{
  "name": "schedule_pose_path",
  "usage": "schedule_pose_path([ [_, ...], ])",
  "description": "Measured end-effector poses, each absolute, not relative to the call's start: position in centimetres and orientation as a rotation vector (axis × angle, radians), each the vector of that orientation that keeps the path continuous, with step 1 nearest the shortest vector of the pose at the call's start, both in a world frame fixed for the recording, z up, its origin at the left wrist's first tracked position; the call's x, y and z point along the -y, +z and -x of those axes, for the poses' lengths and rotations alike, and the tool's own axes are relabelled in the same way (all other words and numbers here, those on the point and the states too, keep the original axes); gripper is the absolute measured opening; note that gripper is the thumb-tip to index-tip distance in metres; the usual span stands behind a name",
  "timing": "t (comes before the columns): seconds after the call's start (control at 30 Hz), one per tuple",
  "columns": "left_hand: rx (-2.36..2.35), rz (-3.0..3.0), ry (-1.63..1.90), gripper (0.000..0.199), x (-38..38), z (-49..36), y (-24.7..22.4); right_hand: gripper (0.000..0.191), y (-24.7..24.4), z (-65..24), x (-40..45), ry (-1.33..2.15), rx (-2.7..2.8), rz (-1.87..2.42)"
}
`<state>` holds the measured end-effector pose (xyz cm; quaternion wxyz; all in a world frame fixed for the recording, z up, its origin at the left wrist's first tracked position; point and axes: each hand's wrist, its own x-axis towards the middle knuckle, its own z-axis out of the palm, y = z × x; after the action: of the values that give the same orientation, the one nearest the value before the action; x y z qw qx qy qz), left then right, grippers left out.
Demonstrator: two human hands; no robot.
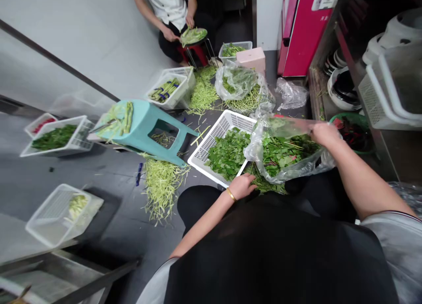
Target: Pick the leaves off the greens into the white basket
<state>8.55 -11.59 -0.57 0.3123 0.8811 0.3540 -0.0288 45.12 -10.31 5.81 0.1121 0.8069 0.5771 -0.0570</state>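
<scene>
My right hand (326, 134) is closed on the upper edge of a clear plastic bag (290, 124), lifting that side. Leafy greens (280, 152) with long stems fill the bag, and a small reddish patch shows among them. My left hand (242, 186), with a gold bangle at the wrist, is low beside the near corner of a white slotted basket (211, 139). Its fingers point right, a little apart, over loose stems and leaves (267, 185); nothing shows gripped in them. Picked green leaves (227, 152) lie in the basket, close against the bag.
A turquoise stool (141, 123) holds stalks, with pale peelings (161, 185) beside it. Opposite, a person (171, 13) in white handles stalks over a small stand. Another greens bag (244, 90), white baskets (62, 211), and a right-hand shelf (349, 44) surround me.
</scene>
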Motion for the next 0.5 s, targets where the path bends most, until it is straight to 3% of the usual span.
schedule_pose_path([
  [0.1,-0.856,-2.395,0.043,0.023,10.9,-9.7,2.2,0.037,8.7,-45.0,12.4,0.13,-1.795,-2.407],
  [0.2,-0.84,-2.38,0.198,0.021,10.8,-10.6,3.9,0.034,10.7,-44.8,14.6,0.17,-1.813,-2.384],
  [0.4,-0.848,-2.3,0.43,0.018,11.3,-11.0,5.2,0.035,14.4,-45.0,18.3,0.688,-1.736,-2.758],
  [0.5,-0.873,-2.211,0.659,0.02,11.7,-11.1,6.1,0.031,14.5,-44.6,19.2,0.68,-1.882,-2.798],
])
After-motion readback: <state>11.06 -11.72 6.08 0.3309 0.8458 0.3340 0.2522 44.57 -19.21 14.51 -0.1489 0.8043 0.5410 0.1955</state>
